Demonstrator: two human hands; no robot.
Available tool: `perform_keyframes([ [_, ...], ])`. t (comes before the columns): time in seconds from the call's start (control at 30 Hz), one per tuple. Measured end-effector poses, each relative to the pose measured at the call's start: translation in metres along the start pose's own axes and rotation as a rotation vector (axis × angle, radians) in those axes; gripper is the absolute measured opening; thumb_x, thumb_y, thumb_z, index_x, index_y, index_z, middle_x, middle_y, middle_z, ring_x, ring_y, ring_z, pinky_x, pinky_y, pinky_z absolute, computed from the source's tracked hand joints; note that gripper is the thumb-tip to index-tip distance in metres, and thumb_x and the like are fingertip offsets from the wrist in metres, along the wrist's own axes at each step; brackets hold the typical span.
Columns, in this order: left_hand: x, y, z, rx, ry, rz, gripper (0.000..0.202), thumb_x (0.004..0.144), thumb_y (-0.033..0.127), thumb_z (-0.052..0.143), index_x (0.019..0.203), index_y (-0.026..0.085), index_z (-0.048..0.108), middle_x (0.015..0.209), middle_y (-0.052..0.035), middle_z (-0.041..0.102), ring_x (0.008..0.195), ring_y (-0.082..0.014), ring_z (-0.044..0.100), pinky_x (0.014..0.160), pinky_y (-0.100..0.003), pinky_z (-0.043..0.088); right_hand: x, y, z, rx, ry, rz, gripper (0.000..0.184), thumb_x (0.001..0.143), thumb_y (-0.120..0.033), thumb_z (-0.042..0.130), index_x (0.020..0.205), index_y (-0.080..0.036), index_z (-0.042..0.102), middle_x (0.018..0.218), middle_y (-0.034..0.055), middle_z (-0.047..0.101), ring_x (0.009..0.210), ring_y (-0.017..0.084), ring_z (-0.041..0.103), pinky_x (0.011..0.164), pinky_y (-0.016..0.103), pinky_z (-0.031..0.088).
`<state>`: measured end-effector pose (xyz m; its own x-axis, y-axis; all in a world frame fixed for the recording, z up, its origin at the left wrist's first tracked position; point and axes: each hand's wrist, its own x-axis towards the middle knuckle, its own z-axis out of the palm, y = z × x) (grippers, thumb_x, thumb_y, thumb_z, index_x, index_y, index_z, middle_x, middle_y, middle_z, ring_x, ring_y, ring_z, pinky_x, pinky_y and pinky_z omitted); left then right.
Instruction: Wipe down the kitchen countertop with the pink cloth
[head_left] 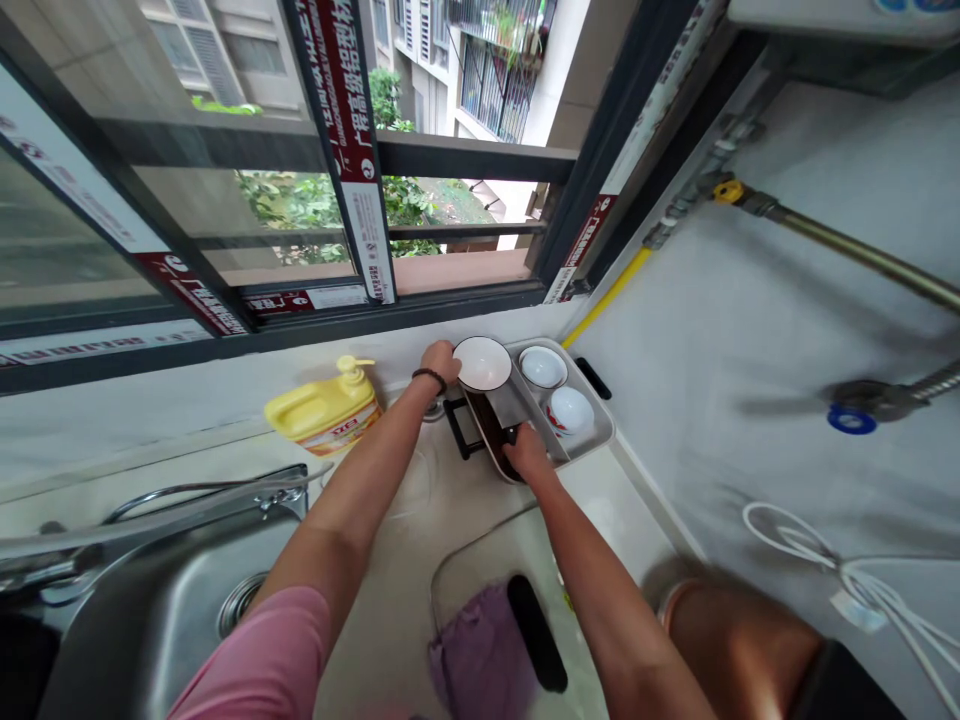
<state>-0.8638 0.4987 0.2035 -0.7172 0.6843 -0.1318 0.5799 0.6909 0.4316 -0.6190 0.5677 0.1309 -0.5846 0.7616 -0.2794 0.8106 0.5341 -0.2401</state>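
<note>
My left hand [439,362] is closed on the rim of a white bowl [482,363], held over the near-left corner of a grey metal tray [596,432]. Two more white bowls [543,366] [570,411] sit in the tray. My right hand [527,452] grips the tray's near edge, next to a dark flat piece with a black handle [459,430]. A dark bracelet circles my left wrist.
A yellow detergent bottle [324,410] lies left of the tray. A steel sink [172,600] and faucet [202,497] are at the lower left. A purple cloth [484,660] and a black handle [536,632] lie near me. Window ahead, grey wall with pipes on the right.
</note>
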Motion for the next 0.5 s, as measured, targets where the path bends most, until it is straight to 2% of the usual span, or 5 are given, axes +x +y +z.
perform_keyframes([
  [0.27, 0.004, 0.0, -0.003, 0.014, -0.028, 0.014, 0.039, 0.084, 0.009, 0.06, 0.117, 0.013, 0.081, 0.102, -0.0136, 0.081, 0.11, -0.0243, 0.074, 0.095, -0.025, 0.054, 0.005, 0.035, -0.023, 0.056, 0.063, -0.093, 0.036, 0.099, -0.025, 0.047, 0.122, -0.012, 0.071, 0.109, 0.0146, 0.078, 0.106, 0.025, 0.072, 0.092, 0.031, 0.051],
  [0.37, 0.006, 0.003, -0.001, 0.023, -0.057, 0.031, 0.039, 0.084, 0.008, 0.061, 0.117, 0.013, 0.081, 0.103, -0.0137, 0.081, 0.111, -0.0237, 0.074, 0.095, -0.024, 0.054, 0.008, 0.043, -0.03, 0.034, 0.049, -0.097, 0.037, 0.1, -0.024, 0.046, 0.125, -0.011, 0.07, 0.112, 0.0152, 0.078, 0.107, 0.026, 0.072, 0.092, 0.032, 0.051],
  [0.5, 0.008, 0.011, 0.007, 0.028, -0.079, 0.053, 0.039, 0.083, 0.008, 0.061, 0.116, 0.014, 0.081, 0.109, -0.0148, 0.08, 0.113, -0.0239, 0.073, 0.096, -0.024, 0.053, 0.007, 0.043, -0.031, -0.016, 0.062, -0.078, 0.037, 0.1, -0.024, 0.049, 0.132, -0.011, 0.066, 0.125, 0.0174, 0.074, 0.115, 0.026, 0.07, 0.096, 0.032, 0.049],
])
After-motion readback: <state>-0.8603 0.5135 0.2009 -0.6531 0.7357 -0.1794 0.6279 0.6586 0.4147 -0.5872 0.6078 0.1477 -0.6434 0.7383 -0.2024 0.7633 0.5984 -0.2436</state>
